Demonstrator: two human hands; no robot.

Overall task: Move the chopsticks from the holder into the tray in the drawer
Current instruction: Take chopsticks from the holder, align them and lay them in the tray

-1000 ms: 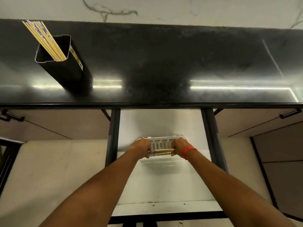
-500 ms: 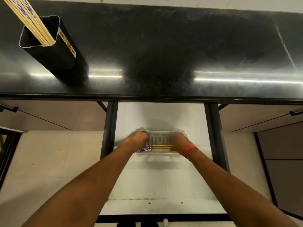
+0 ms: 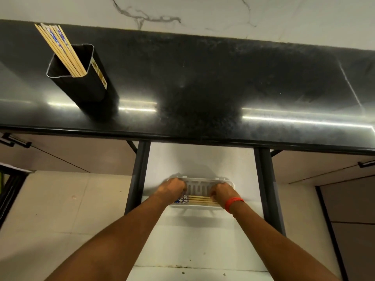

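A white slotted tray (image 3: pixel 199 186) sits in the open drawer (image 3: pixel 203 240) below the counter. Several wooden chopsticks (image 3: pixel 197 200) with blue-patterned ends lie crosswise along the tray's near side. My left hand (image 3: pixel 172 189) curls over their left ends and my right hand (image 3: pixel 222 192), with a red band at the wrist, curls over their right ends; both rest inside the tray. Whether the fingers still grip the sticks is hidden. On the counter at the far left stands a black square holder (image 3: pixel 81 78) with several more chopsticks (image 3: pixel 60 49) leaning in it.
The black glossy countertop (image 3: pixel 223 88) overhangs the drawer's back. Dark drawer rails (image 3: pixel 138 175) run along both sides. Closed cabinet fronts with black handles (image 3: pixel 14 140) flank the drawer. A marble wall rises behind the counter.
Both hands lowered the bundle of chopsticks from above the tray's front edge down into the tray, where the sticks now lie flat. The camera view tilted down, then back up.
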